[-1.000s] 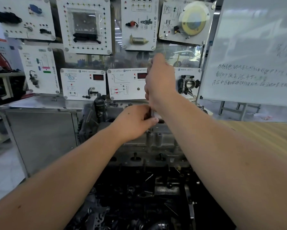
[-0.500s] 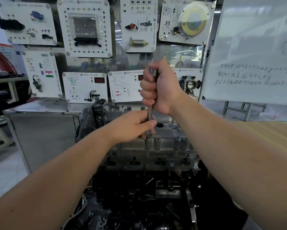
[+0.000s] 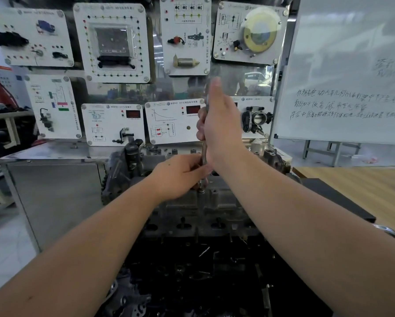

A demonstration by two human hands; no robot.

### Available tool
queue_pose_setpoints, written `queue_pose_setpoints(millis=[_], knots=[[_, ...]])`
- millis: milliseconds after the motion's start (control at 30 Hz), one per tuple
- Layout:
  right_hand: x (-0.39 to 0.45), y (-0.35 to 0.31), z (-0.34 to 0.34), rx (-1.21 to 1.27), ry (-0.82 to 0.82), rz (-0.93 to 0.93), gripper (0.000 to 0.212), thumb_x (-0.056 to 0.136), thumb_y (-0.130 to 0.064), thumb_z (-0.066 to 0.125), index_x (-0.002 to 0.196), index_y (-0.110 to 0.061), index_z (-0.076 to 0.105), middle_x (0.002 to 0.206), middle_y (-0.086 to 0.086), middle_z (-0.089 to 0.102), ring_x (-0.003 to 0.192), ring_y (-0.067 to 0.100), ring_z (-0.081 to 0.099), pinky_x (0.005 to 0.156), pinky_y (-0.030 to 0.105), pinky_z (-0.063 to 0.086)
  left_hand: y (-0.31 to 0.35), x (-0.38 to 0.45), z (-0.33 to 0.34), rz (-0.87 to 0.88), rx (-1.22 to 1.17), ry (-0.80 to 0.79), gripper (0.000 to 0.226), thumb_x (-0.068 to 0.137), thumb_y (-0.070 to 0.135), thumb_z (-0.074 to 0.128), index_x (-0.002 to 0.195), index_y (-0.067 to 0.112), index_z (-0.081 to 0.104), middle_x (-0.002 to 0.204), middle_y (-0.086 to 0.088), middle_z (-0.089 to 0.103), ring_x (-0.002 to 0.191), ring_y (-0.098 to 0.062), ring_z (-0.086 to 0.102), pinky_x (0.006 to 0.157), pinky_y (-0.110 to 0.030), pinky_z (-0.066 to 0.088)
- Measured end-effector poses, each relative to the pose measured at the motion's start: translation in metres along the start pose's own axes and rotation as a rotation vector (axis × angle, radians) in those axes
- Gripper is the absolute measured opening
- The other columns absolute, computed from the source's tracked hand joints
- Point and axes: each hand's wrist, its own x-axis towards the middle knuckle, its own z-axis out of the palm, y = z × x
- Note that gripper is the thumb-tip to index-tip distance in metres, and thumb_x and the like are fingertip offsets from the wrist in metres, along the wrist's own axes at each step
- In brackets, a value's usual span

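A grey metal engine cylinder head [image 3: 214, 207] stands in front of me. A long thin metal tool [image 3: 204, 152] rises upright from a bolt hole on its top face. My right hand [image 3: 219, 124] grips the tool's upper shaft, thumb pointing up. My left hand [image 3: 180, 175] pinches the lower end of the tool just above the head. The tool's tip is partly hidden by my left fingers.
Behind the engine hangs a wall of white training panels [image 3: 114, 42] with sensors and a throttle body [image 3: 257, 118]. A steel cabinet [image 3: 52, 193] stands at left. A whiteboard [image 3: 347, 72] and a wooden table [image 3: 363, 191] are at right. Dark engine parts [image 3: 203, 271] lie below.
My right hand has turned on the tool, from knuckles facing me to its back facing me with the thumb up. The left hand has stayed at the tool's lower end.
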Motion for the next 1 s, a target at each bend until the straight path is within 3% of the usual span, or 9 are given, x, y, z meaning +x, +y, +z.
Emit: queue_pose_setpoints(millis=[67,133,233,400,533,667,767,900,1000], knots=[[-0.001,0.007,-0.002,-0.041,-0.004,-0.082,0.036,0.096,-0.049,0.064,0.091,-0.016,0.05,0.067,-0.003,0.049,0.056,0.012,0.039,0.053,0.027,0.035,-0.001,0.0,-0.001,0.011,-0.027,-0.003,0.023,0.107,0.043,0.049,0.099,0.031,0.067,0.069,0.03,0.067,0.059,0.008,0.058,0.067,-0.029,0.046],[-0.002,0.011,-0.003,-0.038,-0.02,-0.143,0.026,0.097,-0.037,0.067,0.092,-0.017,0.052,0.065,-0.004,0.057,0.056,0.011,0.046,0.053,0.027,0.04,-0.002,0.0,-0.002,0.01,-0.094,-0.004,0.019,0.106,0.038,0.053,0.1,0.03,0.068,0.079,0.025,0.072,0.071,0.007,0.065,0.075,-0.031,0.051],[-0.002,0.012,-0.005,0.012,-0.077,-0.171,0.02,0.103,-0.031,0.059,0.091,-0.015,0.055,0.062,-0.006,0.061,0.051,0.01,0.048,0.047,0.025,0.04,-0.003,-0.001,-0.003,0.009,-0.167,-0.007,0.015,0.105,0.032,0.056,0.102,0.025,0.07,0.094,0.012,0.077,0.093,-0.011,0.073,0.096,-0.042,0.055],[0.0,0.015,-0.006,0.031,-0.216,-0.079,0.039,0.108,-0.044,0.043,0.09,-0.016,0.063,0.057,-0.006,0.052,0.047,0.011,0.04,0.048,0.027,0.034,-0.005,0.0,-0.001,0.016,-0.146,-0.004,0.013,0.103,0.031,0.059,0.096,0.027,0.069,0.09,0.015,0.078,0.091,-0.013,0.074,0.097,-0.049,0.055],[0.0,0.021,-0.005,0.037,-0.269,-0.102,0.029,0.105,-0.048,0.046,0.093,-0.024,0.057,0.057,-0.008,0.047,0.046,0.008,0.035,0.045,0.026,0.029,-0.005,0.0,0.0,-0.002,-0.162,0.005,0.016,0.103,0.037,0.061,0.096,0.026,0.07,0.089,0.016,0.077,0.085,-0.008,0.074,0.093,-0.044,0.058],[0.0,0.029,-0.009,0.051,-0.16,-0.189,0.014,0.104,-0.03,0.058,0.097,-0.019,0.051,0.061,-0.009,0.054,0.046,0.01,0.04,0.041,0.024,0.034,-0.002,0.002,0.001,0.025,-0.126,0.011,0.019,0.103,0.042,0.059,0.095,0.028,0.069,0.085,0.015,0.077,0.079,-0.006,0.072,0.084,-0.036,0.056],[-0.001,0.031,-0.011,0.015,-0.091,-0.239,0.019,0.104,-0.029,0.056,0.087,-0.02,0.055,0.061,-0.009,0.059,0.046,0.011,0.048,0.042,0.025,0.039,-0.003,0.002,0.002,0.027,-0.105,0.003,0.022,0.105,0.042,0.054,0.094,0.03,0.068,0.082,0.017,0.075,0.075,-0.003,0.07,0.076,-0.03,0.053],[-0.002,0.032,-0.012,-0.01,-0.165,-0.234,0.028,0.106,-0.037,0.047,0.088,-0.021,0.062,0.06,-0.009,0.057,0.046,0.011,0.047,0.044,0.027,0.039,-0.006,0.003,0.0,0.035,-0.137,-0.017,0.023,0.107,0.034,0.053,0.098,0.02,0.069,0.085,0.013,0.076,0.077,-0.005,0.07,0.072,-0.019,0.05],[-0.003,0.033,-0.011,-0.002,-0.194,-0.202,0.033,0.108,-0.04,0.043,0.091,-0.022,0.065,0.057,-0.008,0.055,0.043,0.01,0.045,0.042,0.024,0.039,-0.008,0.003,0.001,0.037,-0.078,0.005,0.026,0.106,0.036,0.055,0.086,0.025,0.068,0.065,0.027,0.067,0.058,0.007,0.059,0.056,-0.009,0.039]])
